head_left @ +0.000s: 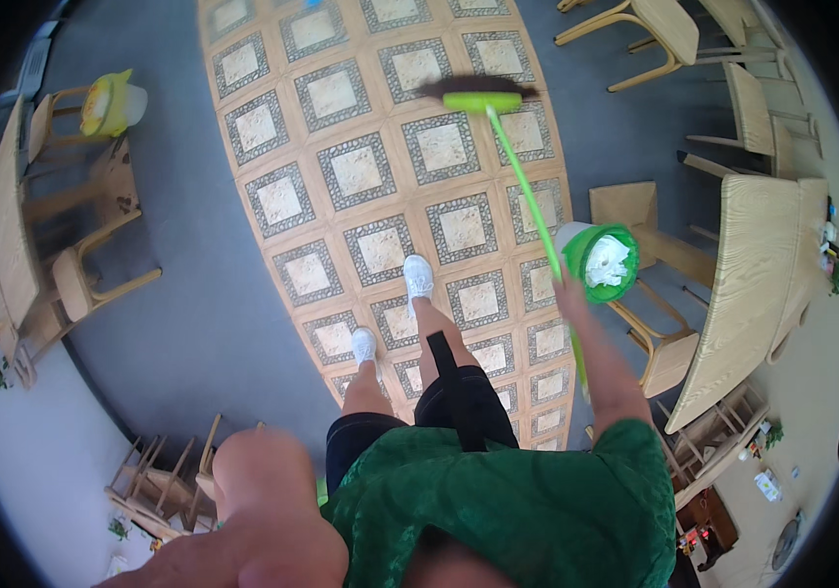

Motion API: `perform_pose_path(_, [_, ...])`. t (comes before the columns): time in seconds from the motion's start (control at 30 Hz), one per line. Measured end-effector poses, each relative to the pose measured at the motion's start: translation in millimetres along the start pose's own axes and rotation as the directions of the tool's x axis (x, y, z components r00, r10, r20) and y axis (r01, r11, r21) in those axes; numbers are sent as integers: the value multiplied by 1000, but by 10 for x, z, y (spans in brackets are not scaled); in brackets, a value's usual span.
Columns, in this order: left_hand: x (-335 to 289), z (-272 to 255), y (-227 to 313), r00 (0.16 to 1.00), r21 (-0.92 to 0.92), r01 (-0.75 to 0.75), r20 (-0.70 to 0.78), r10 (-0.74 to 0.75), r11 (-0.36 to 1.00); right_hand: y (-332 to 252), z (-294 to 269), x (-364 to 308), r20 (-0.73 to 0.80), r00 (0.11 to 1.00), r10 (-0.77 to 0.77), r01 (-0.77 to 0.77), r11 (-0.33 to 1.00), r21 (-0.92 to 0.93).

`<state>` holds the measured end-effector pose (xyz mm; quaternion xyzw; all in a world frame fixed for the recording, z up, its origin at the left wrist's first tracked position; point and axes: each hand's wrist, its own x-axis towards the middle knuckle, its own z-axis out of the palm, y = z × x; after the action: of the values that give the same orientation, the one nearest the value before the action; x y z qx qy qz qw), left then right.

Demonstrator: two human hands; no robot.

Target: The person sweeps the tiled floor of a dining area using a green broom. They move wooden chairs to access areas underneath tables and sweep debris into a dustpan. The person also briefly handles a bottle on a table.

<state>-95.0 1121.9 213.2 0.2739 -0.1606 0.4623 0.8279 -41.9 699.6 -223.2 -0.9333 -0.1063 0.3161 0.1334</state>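
Observation:
My right hand (568, 297) is wrapped round the bright green handle of a broom (527, 191). The handle runs up and away to a broad green head with dark bristles (478, 86), smeared by motion, over the patterned tiles. Close to the right hand stands a white bin with a green liner (596, 235), crumpled white paper (608, 261) inside. My left arm (268, 480) is bent at the lower left, and its hand does not show. Beside that arm a sliver of something light green (321, 490) peeks out, mostly hidden.
A tiled strip (380, 240) runs between dark grey floor areas. On the right are a wooden table (748, 284) and several wooden chairs (669, 29). Another table (10, 225), chairs (76, 284) and a bin with a yellow liner (114, 105) line the left side.

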Motion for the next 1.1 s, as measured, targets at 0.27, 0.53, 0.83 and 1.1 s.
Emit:
perform_pose_path(0.27, [141, -2, 56, 955, 80, -251, 184, 233, 965, -1793, -761, 1677, 49, 984, 172, -176, 885, 432])
perform_pose_path(0.53, [388, -440, 978, 912, -13, -292, 297, 282, 956, -1562, -533, -343, 200, 834, 513, -511, 585, 630])
perform_pose_path(0.83, [23, -1906, 2374, 593, 590, 703, -177, -786, 397, -2551, 628, -1105, 284, 724, 628, -675, 562, 478])
perform_pose_path(1.1, [-686, -2909, 2932, -63, 378, 877, -521, -851, -297, -4491, 494, -1991, 578, 797, 178, -601, 132, 788])
